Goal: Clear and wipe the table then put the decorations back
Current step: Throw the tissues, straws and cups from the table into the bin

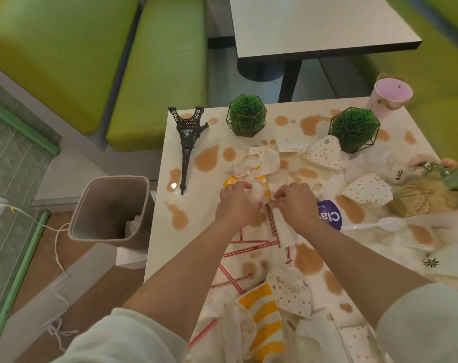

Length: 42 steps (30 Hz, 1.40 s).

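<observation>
White tabletop (374, 281), smeared with brown puddles and strewn with wrappers, napkins and red-striped straws (248, 244). Beige bin (110, 208) on the floor just beside its left edge. Along the far edge: black tower model (187, 142), two green plant balls in wire frames (246, 115) (354, 129), pink cup (389, 96). Mid-table, left hand (235, 203) and right hand (297, 203), fingers curled, grasping crumpled paper with yellow wrapper (259, 187).

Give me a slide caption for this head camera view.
Both hands gather crumpled paper trash on a stained table beside a bin.
</observation>
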Each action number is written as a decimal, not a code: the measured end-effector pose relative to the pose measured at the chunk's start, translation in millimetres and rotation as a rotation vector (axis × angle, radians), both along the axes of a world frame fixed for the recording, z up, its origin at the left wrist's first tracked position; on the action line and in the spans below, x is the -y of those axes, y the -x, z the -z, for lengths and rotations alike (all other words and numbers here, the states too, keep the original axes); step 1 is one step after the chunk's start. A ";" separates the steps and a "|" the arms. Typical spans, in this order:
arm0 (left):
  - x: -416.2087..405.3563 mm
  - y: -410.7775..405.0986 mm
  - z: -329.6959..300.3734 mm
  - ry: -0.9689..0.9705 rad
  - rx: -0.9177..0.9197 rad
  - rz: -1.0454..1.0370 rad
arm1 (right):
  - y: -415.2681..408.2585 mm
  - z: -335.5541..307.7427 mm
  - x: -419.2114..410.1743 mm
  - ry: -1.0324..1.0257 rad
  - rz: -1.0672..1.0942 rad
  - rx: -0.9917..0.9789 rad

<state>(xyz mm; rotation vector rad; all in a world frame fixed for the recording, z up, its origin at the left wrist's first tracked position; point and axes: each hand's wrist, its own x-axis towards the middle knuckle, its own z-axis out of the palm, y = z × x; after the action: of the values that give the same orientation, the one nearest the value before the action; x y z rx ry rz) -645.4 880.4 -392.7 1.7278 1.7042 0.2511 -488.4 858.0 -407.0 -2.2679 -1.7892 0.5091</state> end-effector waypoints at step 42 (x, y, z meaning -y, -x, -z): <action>3.5 364.9 10.6 0.088 0.437 -0.663 | 367.2 -27.8 -45.4 0.002 0.134 -0.742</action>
<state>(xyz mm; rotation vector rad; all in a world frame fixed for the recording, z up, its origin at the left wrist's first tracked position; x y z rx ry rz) -1010.3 876.9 -403.2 0.9033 1.8515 0.7733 -855.6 903.4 -379.2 -1.8128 -1.2467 1.1346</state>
